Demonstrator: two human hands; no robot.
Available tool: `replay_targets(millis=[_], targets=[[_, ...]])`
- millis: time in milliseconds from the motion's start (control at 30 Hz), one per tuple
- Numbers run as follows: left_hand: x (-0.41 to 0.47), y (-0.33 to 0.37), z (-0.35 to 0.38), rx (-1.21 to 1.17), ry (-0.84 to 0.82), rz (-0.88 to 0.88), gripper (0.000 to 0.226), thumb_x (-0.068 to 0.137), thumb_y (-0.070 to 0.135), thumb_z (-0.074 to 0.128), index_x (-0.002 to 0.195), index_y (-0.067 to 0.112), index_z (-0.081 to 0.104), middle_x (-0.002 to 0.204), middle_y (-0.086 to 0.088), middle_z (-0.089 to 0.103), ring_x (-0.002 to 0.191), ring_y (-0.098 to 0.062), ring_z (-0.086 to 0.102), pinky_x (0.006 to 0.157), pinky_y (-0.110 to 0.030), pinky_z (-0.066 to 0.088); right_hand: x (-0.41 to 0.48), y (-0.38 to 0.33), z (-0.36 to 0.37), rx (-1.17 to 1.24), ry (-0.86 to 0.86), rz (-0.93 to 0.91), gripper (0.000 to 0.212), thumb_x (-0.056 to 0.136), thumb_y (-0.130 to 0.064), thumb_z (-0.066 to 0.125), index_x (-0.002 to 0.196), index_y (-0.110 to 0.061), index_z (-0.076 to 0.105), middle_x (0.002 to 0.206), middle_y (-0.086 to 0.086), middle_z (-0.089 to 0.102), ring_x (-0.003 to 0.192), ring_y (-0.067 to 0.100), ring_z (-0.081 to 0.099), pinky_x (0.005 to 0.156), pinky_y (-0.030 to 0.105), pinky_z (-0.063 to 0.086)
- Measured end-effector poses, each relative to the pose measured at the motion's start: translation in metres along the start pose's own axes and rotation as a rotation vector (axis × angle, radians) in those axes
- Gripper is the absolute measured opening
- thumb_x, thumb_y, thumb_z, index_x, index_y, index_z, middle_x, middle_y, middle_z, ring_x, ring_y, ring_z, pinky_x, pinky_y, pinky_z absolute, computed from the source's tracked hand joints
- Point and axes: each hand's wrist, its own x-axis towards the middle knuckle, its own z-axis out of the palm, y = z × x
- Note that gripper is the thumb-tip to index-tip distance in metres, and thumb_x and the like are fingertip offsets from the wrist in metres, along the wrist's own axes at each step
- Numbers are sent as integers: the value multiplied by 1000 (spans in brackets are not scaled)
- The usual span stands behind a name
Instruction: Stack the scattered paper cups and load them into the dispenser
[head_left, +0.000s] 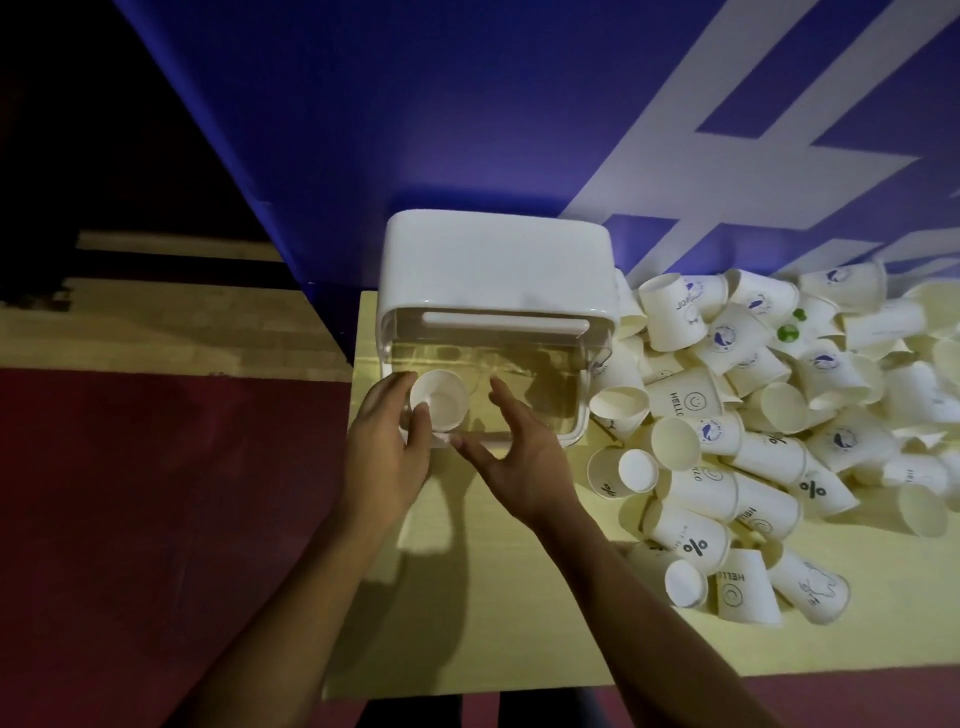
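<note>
white paper cup (441, 400), mouth toward the camera, gripped by the left hand (387, 457) at the front left corner of the clear, white-lidded dispenser (498, 260). right hand (519, 457) spread, holding nothing. printed cups (779, 415) heaped to the right on the pale table (493, 597).

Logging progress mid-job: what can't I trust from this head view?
Head view only:
- Cup in the left hand: single or stack, seen end-on.
- Dispenser interior: dim reflections, both hands in front.
- Cup pile: cut off by right edge.
- Right hand: contact with dispenser unclear.
</note>
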Motion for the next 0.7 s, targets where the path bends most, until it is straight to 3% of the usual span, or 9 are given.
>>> replay_targets(millis=[67, 200, 367, 533, 700], targets=[[-11, 19, 1, -7, -24, 80, 35, 100, 15, 60, 134, 11, 62, 135, 1, 61, 108, 0, 54, 89, -1, 39, -16, 6, -20, 18, 49, 3, 79, 87, -58, 73, 155, -31, 43, 145, -8, 59, 133, 9, 53, 103, 21, 42], [-28, 70, 30, -92, -181, 202, 34, 100, 20, 61, 134, 16, 61, 136, 9, 58, 123, 1, 50, 96, -2, 37, -49, 26, -64, 20, 171, 46, 58, 90, -44, 76, 141, -23, 60, 129, -10, 69, 121, 7, 61, 102, 28, 50], [-37, 130, 85, -73, -321, 274, 40, 96, 33, 61, 135, 23, 59, 140, 11, 56, 123, -7, 55, 96, -28, 51, -83, 67, -116, 30, 301, 125, 39, 93, -30, 74, 131, -21, 67, 123, -10, 72, 114, 6, 65, 96, 20, 47], [-35, 159, 156, 197, -503, 334, 68, 88, 44, 70, 146, 18, 46, 153, 3, 44, 135, -20, 47, 104, -37, 47, -111, 118, -159, 83, 393, 225, 34, 96, -27, 70, 129, -23, 68, 120, -14, 71, 113, -4, 59, 94, 26, 52], [-37, 165, 215, 503, -556, 314, 85, 84, 51, 73, 152, 18, 34, 151, -5, 41, 135, -28, 44, 104, -40, 45, -130, 165, -194, 111, 400, 280, 32, 97, -25, 69, 129, -21, 68, 119, -15, 69, 110, 3, 61, 91, 18, 44]])
